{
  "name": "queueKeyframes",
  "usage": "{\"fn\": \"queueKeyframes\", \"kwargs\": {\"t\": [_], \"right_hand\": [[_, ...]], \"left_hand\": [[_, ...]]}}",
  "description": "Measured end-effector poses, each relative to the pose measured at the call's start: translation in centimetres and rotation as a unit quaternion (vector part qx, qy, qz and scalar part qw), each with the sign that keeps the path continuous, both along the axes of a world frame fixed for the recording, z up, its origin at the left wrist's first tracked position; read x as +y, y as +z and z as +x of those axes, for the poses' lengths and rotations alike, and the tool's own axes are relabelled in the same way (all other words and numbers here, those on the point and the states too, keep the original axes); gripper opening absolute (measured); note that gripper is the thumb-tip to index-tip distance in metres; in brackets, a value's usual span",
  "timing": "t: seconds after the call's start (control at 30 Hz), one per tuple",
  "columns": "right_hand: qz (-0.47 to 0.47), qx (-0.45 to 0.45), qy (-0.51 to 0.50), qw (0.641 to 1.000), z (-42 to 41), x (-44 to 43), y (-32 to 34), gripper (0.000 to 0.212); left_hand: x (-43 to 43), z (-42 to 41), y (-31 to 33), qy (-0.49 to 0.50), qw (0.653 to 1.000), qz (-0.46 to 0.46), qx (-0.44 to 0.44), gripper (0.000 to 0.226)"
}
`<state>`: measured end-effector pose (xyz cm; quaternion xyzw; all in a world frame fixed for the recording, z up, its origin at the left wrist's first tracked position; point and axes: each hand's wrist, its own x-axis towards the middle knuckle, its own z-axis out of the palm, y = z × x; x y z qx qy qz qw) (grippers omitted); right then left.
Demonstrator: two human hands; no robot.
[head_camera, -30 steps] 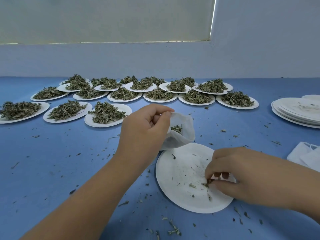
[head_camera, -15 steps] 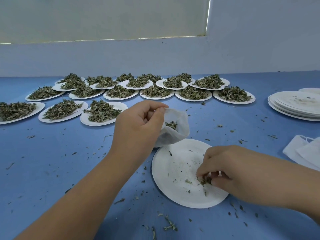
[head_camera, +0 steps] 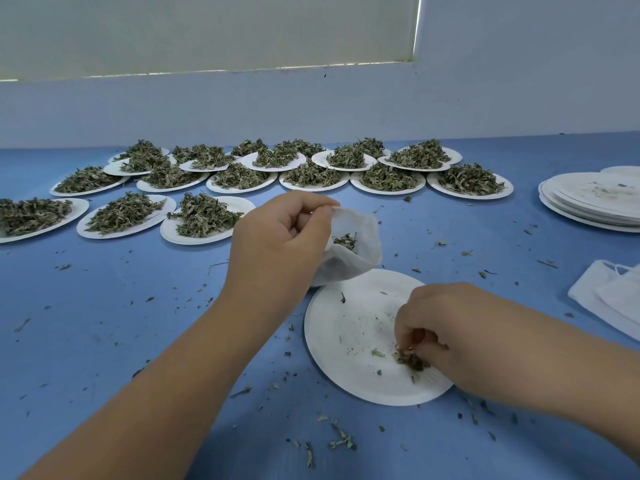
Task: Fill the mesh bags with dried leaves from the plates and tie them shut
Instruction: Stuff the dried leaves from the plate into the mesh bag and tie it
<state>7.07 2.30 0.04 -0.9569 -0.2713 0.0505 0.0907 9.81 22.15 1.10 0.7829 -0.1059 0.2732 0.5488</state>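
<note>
Under the right hand (head_camera: 446,336) — leaf scraps (head_camera: 412,362), pinched.

Leaf-heaped plates (head_camera: 239,204): three nearest, six behind, farthest overlapping row uncountable. One nearly bare plate (head_camera: 332,341); one stack of empty plates (head_camera: 561,206); one open mesh bag (head_camera: 346,268); at least two spare bags (head_camera: 602,299).

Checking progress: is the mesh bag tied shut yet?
No, the left hand holds the mesh bag open, leaves visible inside.
</note>
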Motion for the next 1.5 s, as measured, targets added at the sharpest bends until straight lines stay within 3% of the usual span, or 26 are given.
{"fn": "queueKeyframes", "kwargs": {"t": [0.2, 0.27, 0.3, 0.37, 0.43, 0.5, 0.6, 0.7, 0.8, 1.0, 1.1, 1.37, 1.5], "right_hand": [[0.023, 0.071, 0.027, 0.997, -0.1, 0.3, 0.4, 0.038], [0.100, 0.115, -0.011, 0.988, -0.2, 1.2, 0.0, 0.012], [0.077, 0.110, -0.011, 0.991, -0.2, 1.7, -0.3, 0.009], [0.049, 0.147, 0.060, 0.986, -0.3, 1.3, -1.8, 0.030], [0.052, 0.216, 0.023, 0.975, 0.5, 1.6, -2.8, 0.027], [0.013, 0.165, 0.017, 0.986, 1.6, 1.2, -2.4, 0.013], [0.071, 0.039, 0.088, 0.993, 1.1, -0.9, -0.7, 0.044], [0.041, 0.048, 0.143, 0.988, 0.9, -2.3, -0.3, 0.056], [0.002, 0.036, 0.164, 0.986, 0.9, -1.5, -0.4, 0.046], [-0.060, 0.018, 0.142, 0.988, 0.1, 0.2, -0.1, 0.035], [-0.047, 0.024, 0.095, 0.994, -0.2, 0.6, 0.1, 0.026], [-0.117, -0.021, 0.116, 0.986, -1.2, 1.9, 1.4, 0.032], [-0.091, -0.051, 0.125, 0.987, -1.1, 1.7, 0.9, 0.027]], "left_hand": [[0.1, 0.0, 0.0, -0.004, 1.000, 0.001, -0.008, 0.022], [0.0, -0.1, 0.1, -0.006, 1.000, 0.001, -0.009, 0.022], [0.0, -0.1, 0.1, -0.007, 1.000, 0.000, -0.008, 0.022], [-0.1, -0.1, 0.0, -0.008, 1.000, 0.002, -0.008, 0.023], [0.0, 0.0, 0.0, -0.009, 1.000, 0.000, -0.006, 0.024], [0.0, 0.0, 0.0, -0.010, 1.000, -0.008, -0.001, 0.024], [0.0, 0.0, 0.0, -0.007, 1.000, -0.005, -0.004, 0.026], [0.0, 0.0, 0.0, -0.010, 1.000, -0.009, 0.000, 0.024], [0.0, 0.0, 0.0, -0.012, 1.000, -0.006, 0.002, 0.023], [0.0, 0.1, 0.0, -0.007, 1.000, -0.004, 0.002, 0.025], [0.0, 0.1, 0.0, -0.005, 1.000, 0.000, -0.004, 0.026], [-0.1, 0.0, 0.0, -0.005, 1.000, 0.008, -0.008, 0.025], [-0.2, 0.0, 0.0, -0.006, 1.000, 0.009, -0.003, 0.024]]}}
